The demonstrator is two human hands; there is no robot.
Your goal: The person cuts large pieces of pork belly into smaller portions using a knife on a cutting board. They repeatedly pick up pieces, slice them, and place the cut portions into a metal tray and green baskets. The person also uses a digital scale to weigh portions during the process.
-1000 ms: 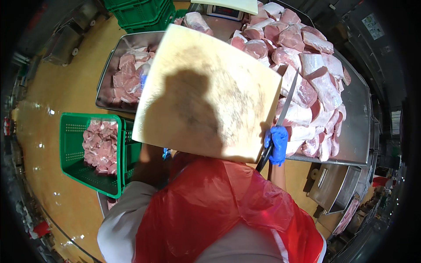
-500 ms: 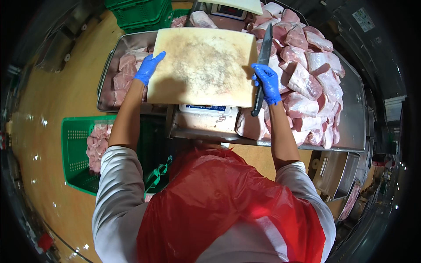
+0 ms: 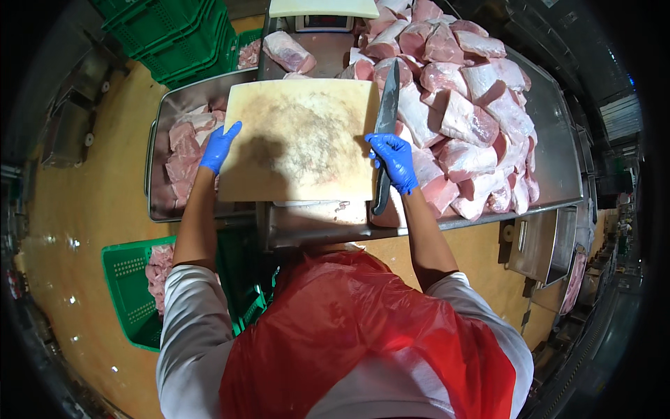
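A worn, off-white cutting board (image 3: 307, 157) lies over a scale, of which only a thin strip shows under its near edge. My left hand (image 3: 218, 148), in a blue glove, grips the board's left edge, its thumb on top. At the opposite edge my right hand (image 3: 393, 160), also gloved in blue, is closed round a knife (image 3: 388, 98) with a black handle. The blade points away from me, beside the board. Those right fingers touch or nearly touch the board's edge; I cannot tell which. A large heap of pale pink meat pieces (image 3: 464, 122) lies to the right.
At the left a steel tub (image 3: 162, 153) holds cut meat. Below it stands a green crate (image 3: 129, 297) with meat trimmings. Stacked green crates (image 3: 174, 42) rise at the far left. A second scale (image 3: 324, 22) bearing a white board stands at the back of the steel table (image 3: 555, 153).
Both hands have brought the cutting board a little nearer to me, and it now covers the scale's display. The knife has come along in my right hand. The whole view has shifted slightly.
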